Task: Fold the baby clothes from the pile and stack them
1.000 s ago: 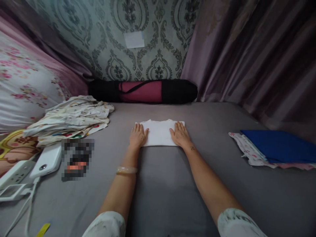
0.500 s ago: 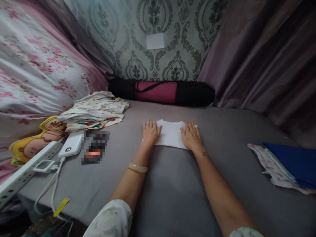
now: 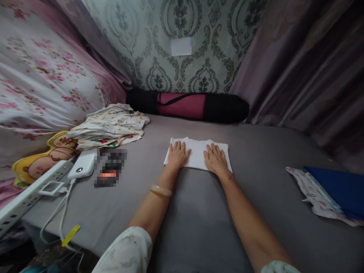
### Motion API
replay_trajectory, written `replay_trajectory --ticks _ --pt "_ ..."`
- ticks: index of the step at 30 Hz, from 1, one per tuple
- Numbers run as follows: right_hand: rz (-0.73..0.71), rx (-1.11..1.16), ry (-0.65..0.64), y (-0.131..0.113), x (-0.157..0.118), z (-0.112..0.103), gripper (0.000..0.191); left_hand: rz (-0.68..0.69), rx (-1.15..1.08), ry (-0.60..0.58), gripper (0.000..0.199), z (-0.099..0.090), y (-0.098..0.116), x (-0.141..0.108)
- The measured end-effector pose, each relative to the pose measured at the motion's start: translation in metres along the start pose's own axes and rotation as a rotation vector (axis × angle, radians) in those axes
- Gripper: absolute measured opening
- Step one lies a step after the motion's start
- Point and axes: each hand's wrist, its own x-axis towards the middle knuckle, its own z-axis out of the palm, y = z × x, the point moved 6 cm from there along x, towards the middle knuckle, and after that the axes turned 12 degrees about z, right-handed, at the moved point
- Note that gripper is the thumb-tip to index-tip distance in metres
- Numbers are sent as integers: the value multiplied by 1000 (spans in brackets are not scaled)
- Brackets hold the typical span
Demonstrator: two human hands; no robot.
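A small white folded garment [image 3: 196, 153] lies flat on the grey sheet [image 3: 196, 212], a shallow neckline-like curve along its far edge. My left hand [image 3: 178, 154] rests palm down on its left part, fingers spread and pointing away from me. On the right part lies my right hand [image 3: 216, 158], also flat with the fingers apart. White cloth shows between the two hands and past their outer sides. The cloth under my palms is hidden.
Crumpled patterned clothes [image 3: 109, 127] lie at left, near a white power bank [image 3: 82, 165] with cables and a power strip [image 3: 31, 193]. A black-and-maroon long bag [image 3: 182, 106] spans the back. Folded blue cloth [image 3: 335, 189] sits at right.
Both hands have slid inward on the white garment, closer together, so its outer left and right edges now show. The garment stays in place.
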Motion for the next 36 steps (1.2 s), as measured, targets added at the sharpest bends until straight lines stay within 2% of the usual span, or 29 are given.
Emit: replay_trajectory --ticks 4,6,9,15,17,19,23,26,29,36 --pt "-62 23 73 -16 -5 -8 55 104 3 125 56 -8 24 2" --pt "-102 11 68 -23 -9 -6 54 151 -18 85 54 -3 33 2" --pt "-105 -17 35 -27 -11 1 54 158 -33 19 53 7 37 1" --pt "-97 -54 30 -25 -10 2 53 161 -124 54 51 7 34 2" --pt "-74 -60 -19 -28 -8 -1 54 133 -242 89 47 1 28 6" --pt "-58 -38 -52 -37 -6 -4 54 86 -377 177 42 -7 18 11" --pt "-119 21 -37 -68 -6 -5 57 13 -536 359 37 -17 -9 16" --pt "-110 21 -30 -80 -7 5 58 -25 -584 394 37 -14 -25 16" --pt "-99 16 -8 -80 -8 13 58 -45 -622 418 39 -11 -32 14" --pt "-64 16 -102 -85 -3 6 60 -79 -710 450 41 -13 -40 13"
